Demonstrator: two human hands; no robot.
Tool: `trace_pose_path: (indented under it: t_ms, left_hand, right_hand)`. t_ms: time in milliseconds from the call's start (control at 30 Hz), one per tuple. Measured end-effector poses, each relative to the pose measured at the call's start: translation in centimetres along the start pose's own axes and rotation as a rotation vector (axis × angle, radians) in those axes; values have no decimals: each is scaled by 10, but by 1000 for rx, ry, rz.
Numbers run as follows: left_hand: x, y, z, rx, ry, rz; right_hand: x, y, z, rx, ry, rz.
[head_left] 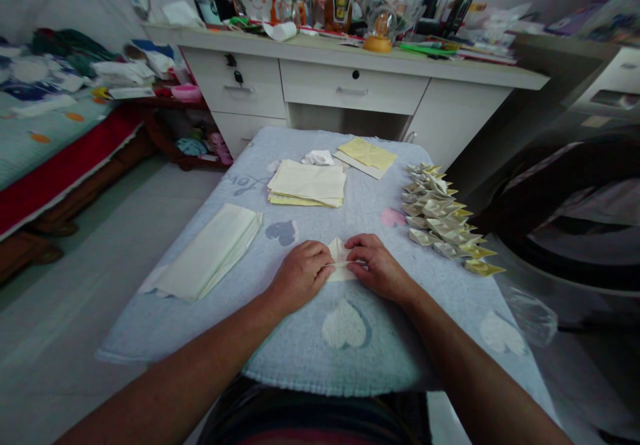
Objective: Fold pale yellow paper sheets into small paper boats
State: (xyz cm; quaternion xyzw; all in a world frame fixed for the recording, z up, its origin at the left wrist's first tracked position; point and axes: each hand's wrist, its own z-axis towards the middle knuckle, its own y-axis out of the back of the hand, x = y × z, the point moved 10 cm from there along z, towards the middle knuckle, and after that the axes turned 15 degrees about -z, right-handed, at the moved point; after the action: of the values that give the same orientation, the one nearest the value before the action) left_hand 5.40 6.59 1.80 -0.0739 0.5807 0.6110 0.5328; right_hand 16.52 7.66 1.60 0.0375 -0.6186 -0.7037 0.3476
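Folded paper (340, 258) pinched flat on towel (300, 345) by both hands' fingers (320, 258).

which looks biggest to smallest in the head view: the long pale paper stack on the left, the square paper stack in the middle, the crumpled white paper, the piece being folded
1. long pale paper stack
2. square paper stack
3. and 4. crumpled white paper and piece being folded: too close to rank; the left hand and right hand hide part of the piece.
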Motion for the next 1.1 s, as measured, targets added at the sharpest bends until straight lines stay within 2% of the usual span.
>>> trace_pose_path:
  t_ms: [200, 467, 767, 1100]
  left_hand:
    - [9, 12, 0, -71, 115, 54]
    - [17, 18, -1, -122, 207, 174]
    - [21, 20, -5, -142, 263, 299]
    - [23, 20, -9, -126, 265, 299]
  right_hand:
    - [-17, 1, -2, 29, -114, -78]
    - [-31, -2, -2, 43, -226, -116]
    - [-44, 0, -4, 15, -269, -161]
    - [-51, 3, -6, -2, -313, -180]
